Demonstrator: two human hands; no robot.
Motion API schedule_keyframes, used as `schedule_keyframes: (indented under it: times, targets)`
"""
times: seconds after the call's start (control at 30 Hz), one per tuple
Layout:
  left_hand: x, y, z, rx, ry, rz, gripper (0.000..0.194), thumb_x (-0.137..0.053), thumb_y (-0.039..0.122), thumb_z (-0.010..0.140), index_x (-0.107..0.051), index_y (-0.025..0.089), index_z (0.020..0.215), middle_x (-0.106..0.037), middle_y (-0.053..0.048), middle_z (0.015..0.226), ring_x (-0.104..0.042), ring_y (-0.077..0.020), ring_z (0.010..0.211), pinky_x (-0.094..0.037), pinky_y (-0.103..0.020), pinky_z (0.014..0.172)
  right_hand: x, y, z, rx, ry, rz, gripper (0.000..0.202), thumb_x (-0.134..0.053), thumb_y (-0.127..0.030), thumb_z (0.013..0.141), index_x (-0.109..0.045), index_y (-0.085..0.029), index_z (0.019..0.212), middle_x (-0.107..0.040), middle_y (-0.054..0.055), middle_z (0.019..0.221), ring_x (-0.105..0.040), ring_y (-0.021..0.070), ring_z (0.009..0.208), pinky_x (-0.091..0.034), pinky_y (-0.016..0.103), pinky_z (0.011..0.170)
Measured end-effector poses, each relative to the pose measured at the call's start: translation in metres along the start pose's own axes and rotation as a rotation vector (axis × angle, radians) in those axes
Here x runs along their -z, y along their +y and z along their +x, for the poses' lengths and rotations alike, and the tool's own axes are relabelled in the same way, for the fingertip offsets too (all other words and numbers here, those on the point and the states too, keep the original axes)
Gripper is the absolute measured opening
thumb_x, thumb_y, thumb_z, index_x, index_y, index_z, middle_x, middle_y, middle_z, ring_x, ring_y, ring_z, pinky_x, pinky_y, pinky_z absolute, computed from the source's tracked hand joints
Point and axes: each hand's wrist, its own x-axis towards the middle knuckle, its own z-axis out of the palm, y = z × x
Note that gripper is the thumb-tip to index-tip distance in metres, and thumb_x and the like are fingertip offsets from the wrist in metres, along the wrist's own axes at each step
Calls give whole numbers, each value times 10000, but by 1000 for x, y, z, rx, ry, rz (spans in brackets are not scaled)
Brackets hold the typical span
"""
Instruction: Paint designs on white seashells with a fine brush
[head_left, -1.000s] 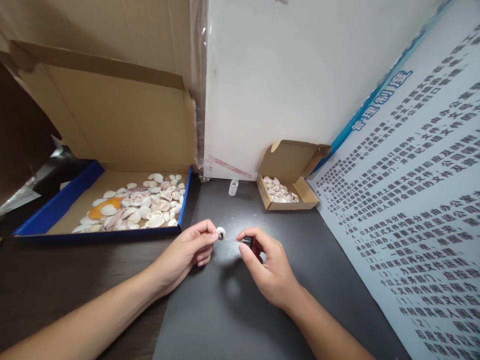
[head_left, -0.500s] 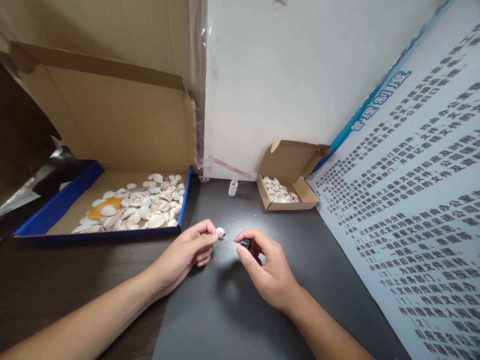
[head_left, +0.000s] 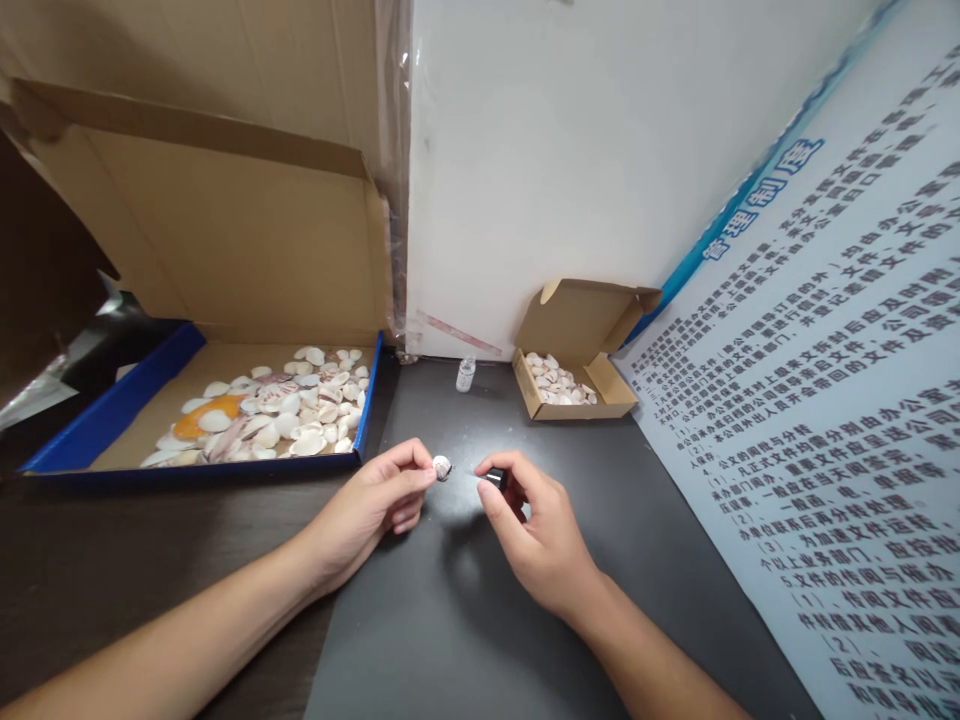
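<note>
My left hand pinches a small seashell between thumb and fingertips, above the dark mat. The shell is whitish with dark marks near its edge. Facing it from the right, my right hand grips a black brush cap whose thin, pale stem points toward the shell. The stem's tip is too faint to tell whether it touches the shell. Farther back, a small clear bottle with a white label stands upright on the mat.
At left, an open blue-edged cardboard box holds many shells and an orange piece. A smaller open carton with shells stands at back right. A white wall and a printed poster border the dark mat.
My right hand has drawn the brush cap slightly to the right and up, away from the shell. The shell has turned a little in my left hand.
</note>
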Motion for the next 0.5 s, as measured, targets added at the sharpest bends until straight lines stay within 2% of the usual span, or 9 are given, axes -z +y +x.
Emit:
schedule_keyframes:
  times: [0.27, 0.4, 0.5]
  targets:
    - [-1, 0, 0, -12, 14, 6, 282, -718, 357, 787, -499, 189, 732, -323, 88, 545, -240, -58, 472, -210, -202, 466, 1, 0, 0, -18, 46, -15, 135, -520, -272, 915, -614, -182, 950, -500, -36, 626, -475, 114, 535, -379, 223, 517]
    - [0, -1, 1, -12, 14, 8, 287, -720, 359, 787, -495, 190, 731, -320, 88, 546, -241, -59, 473, -210, -202, 465, 2, -1, -2, 31, -9, 49, 142, -526, -284, 914, -619, -189, 963, -506, -33, 635, -479, 117, 545, -392, 221, 520]
    - [1, -1, 1, -17, 22, 2, 282, -723, 353, 784, -499, 189, 731, -311, 88, 549, -231, -60, 474, -208, -204, 464, 1, -2, -2, 16, -29, 14, 136, -527, -274, 910, -623, -190, 955, -503, -34, 624, -480, 117, 540, -387, 220, 517]
